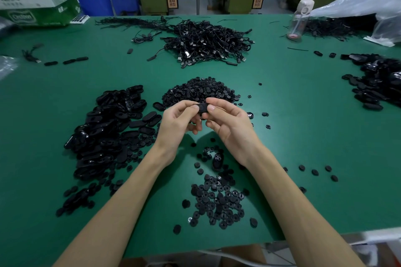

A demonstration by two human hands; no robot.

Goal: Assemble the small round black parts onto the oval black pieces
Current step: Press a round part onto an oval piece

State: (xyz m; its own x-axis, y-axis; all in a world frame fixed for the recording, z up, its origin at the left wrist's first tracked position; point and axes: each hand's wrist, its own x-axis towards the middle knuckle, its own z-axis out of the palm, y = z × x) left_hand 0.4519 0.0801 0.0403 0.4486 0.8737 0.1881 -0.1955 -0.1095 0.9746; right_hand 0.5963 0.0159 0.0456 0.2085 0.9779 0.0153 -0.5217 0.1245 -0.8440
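We see one oval piece [202, 108] held above the green table [282, 136], pinched between both hands: the left hand [179, 122] and the right hand [230, 124] each grip an end with curled fingers (whether a round part sits in it, we cannot tell). Just beyond lies a heap of round parts [201, 91], left a pile of ovals [110, 130], nearer us more round parts [217, 199], far off tangled cables [206, 43].

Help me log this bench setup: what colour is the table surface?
Plain dark green table surface, seen clearly in the head view.
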